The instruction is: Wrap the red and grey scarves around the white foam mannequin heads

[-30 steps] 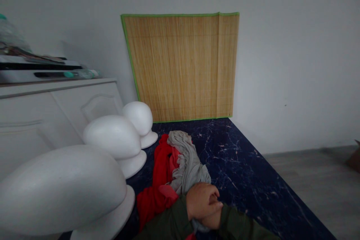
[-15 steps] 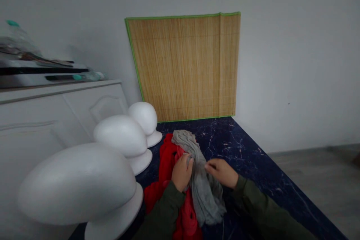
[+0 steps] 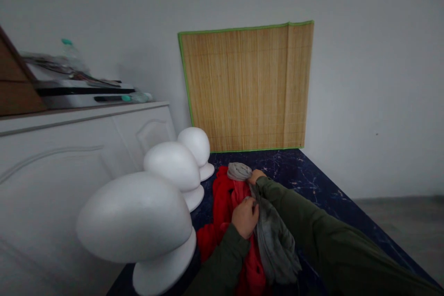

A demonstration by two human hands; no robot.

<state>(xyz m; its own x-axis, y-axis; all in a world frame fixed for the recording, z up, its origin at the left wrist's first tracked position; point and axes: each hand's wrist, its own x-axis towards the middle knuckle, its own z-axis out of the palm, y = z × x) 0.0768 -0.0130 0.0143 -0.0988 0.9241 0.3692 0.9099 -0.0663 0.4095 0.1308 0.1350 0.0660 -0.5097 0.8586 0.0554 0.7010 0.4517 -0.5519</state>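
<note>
A long grey cloth [image 3: 277, 245], perhaps a scarf, lies in folds along a dark blue marbled tabletop [image 3: 294, 166]. Beside and under it is bunched red cloth [image 3: 221, 199]. My left hand [image 3: 245, 217] is closed on the near-middle part of the grey cloth, fingers curled in. Farther off, my right hand [image 3: 257, 176] grips the grey cloth near its far end; the sleeve partly hides its fingers. Three white head-shaped forms on round bases stand in a row to the left: a near one [image 3: 135, 217], a middle one [image 3: 172, 164] and a far one [image 3: 194, 143].
A green-edged bamboo mat [image 3: 246, 88] stands against the wall behind the table. On the left is a white cabinet [image 3: 149, 129], with bottles and a flat silver-black device [image 3: 83, 95] on top. The table's right edge drops to a grey floor [image 3: 398, 217].
My right hand has moved forward to the far end of the grey cloth, which is now bunched there. The left hand stays on the cloth. The view has turned left.
</note>
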